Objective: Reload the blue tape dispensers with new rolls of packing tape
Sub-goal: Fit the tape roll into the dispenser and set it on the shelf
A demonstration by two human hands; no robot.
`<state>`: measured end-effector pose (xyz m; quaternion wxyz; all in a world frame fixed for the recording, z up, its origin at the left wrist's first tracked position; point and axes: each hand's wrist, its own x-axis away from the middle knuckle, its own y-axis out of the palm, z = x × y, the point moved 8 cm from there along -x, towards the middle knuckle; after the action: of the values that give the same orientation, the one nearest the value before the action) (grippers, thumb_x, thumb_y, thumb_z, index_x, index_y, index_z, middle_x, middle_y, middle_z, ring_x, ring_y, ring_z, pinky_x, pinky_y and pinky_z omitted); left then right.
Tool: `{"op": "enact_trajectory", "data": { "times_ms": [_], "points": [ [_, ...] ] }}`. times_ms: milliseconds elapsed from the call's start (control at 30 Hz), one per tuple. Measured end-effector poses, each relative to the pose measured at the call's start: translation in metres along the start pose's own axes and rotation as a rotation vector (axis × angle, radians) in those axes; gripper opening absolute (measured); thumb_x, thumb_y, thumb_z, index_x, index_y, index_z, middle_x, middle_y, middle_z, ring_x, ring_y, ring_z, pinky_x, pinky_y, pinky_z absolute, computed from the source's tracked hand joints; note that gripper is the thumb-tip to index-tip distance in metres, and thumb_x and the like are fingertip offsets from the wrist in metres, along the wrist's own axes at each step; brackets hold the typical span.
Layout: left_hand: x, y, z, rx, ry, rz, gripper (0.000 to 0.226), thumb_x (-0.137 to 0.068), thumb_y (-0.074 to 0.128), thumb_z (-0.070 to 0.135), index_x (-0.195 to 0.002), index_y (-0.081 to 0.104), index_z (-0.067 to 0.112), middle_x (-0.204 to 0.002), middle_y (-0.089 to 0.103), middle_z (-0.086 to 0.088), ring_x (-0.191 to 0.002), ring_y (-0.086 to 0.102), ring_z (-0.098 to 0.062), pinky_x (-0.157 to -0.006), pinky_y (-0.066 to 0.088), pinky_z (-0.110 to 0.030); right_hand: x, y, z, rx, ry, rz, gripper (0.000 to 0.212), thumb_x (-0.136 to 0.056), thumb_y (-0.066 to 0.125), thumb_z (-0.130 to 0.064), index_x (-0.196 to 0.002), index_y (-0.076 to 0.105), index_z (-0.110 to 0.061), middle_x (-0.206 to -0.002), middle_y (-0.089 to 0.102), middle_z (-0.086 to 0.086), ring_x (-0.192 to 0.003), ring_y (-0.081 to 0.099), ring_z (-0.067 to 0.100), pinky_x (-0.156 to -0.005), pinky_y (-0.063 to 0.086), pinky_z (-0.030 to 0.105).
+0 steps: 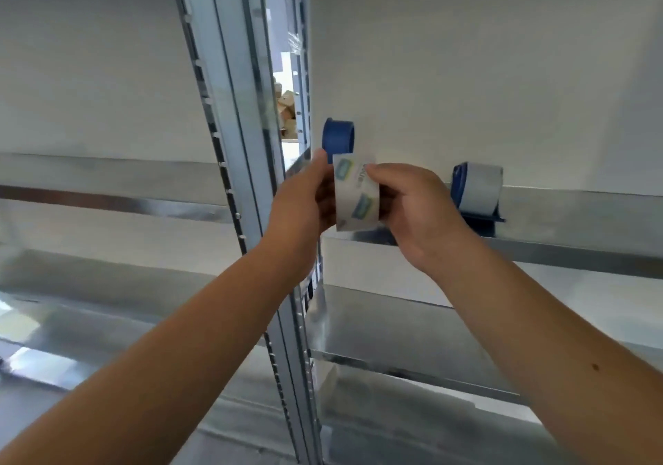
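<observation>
Galvanised shelf upright [233, 141] cuts top to bottom, cardboard boxes [287, 109] peeking through its gap, white wall [466, 51] behind

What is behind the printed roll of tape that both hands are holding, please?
An empty blue dispenser hub shows behind the tape roll; its base is hidden by the roll, the left hand and right hand.

Galvanised metal shelf [574, 209], loaded blue tape dispenser [479, 191] standing at right, empty blue spool [339, 138] further left, base hidden.
</observation>
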<state>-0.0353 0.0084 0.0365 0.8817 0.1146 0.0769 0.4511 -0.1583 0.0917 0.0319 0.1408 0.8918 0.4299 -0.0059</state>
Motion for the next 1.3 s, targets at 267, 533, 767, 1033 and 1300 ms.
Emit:
{"op": "enact_trajectory", "data": {
  "times_ms": [267, 533, 767, 1033, 1300],
  "points": [
    [-0.039, 0.020, 0.019, -0.108, 0.101, -0.098, 0.037, -0.104, 0.052, 0.041, -0.100, 0.078, 0.015, -0.093, 0.080, -0.012, -0.087, 0.078, -0.030, -0.079, 0.064, -0.044, -0.005, -0.023, -0.024, 0.039, -0.062, 0.222, 0.028, -0.092, 0.070, -0.030, -0.107, 0.077, -0.008, -0.109, 0.078, 0.019, -0.111, 0.071, 0.041, -0.099, 0.057, 0.055],
    [-0.073, -0.003, 0.036, -0.399, 0.468, -0.014, 0.009, -0.099, 0.062, 0.021, -0.096, 0.068, 0.028, -0.087, 0.067, 0.010, -0.072, 0.060, 0.011, -0.071, 0.053, -0.011, -0.030, -0.021, -0.022, -0.046, 0.038, 0.377, 0.024, -0.100, 0.064, -0.030, -0.111, 0.072, -0.009, -0.108, 0.075, 0.016, -0.101, 0.072, 0.031, -0.092, 0.059, 0.050],
    [-0.098, 0.014, 0.032, -0.511, 0.524, -0.026, 0.051, -0.097, 0.062, 0.021, -0.145, 0.045, 0.026, -0.148, 0.042, 0.002, -0.136, 0.040, -0.013, -0.107, 0.034, -0.027, -0.058, -0.017, -0.021, -0.048, 0.091, 0.447, 0.027, -0.098, 0.065, -0.030, -0.114, 0.071, -0.009, -0.120, 0.073, 0.021, -0.107, 0.072, 0.037, -0.094, 0.057, 0.061],
    [-0.144, 0.028, 0.015, -0.109, 0.016, 0.029, 0.032, -0.098, 0.058, 0.045, -0.115, 0.057, 0.018, -0.096, 0.062, 0.007, -0.082, 0.057, -0.007, -0.063, 0.041, -0.025, -0.079, -0.017, -0.018, -0.111, 0.138, 0.468, 0.015, -0.101, 0.062, -0.022, -0.103, 0.068, -0.008, -0.105, 0.070, 0.019, -0.082, 0.068, 0.029, -0.068, 0.058, 0.040],
    [-0.156, 0.022, 0.016, -0.242, -0.032, 0.116, 0.039, -0.105, 0.044, 0.034, -0.070, 0.046, 0.017, -0.081, 0.055, -0.006, -0.077, 0.052, -0.021, -0.057, 0.034, -0.028, -0.099, -0.006, -0.020, -0.101, 0.137, 0.415, 0.014, -0.102, 0.059, -0.012, -0.101, 0.068, -0.001, -0.098, 0.069, 0.019, -0.082, 0.067, 0.028, -0.064, 0.057, 0.036]
  ]
}}
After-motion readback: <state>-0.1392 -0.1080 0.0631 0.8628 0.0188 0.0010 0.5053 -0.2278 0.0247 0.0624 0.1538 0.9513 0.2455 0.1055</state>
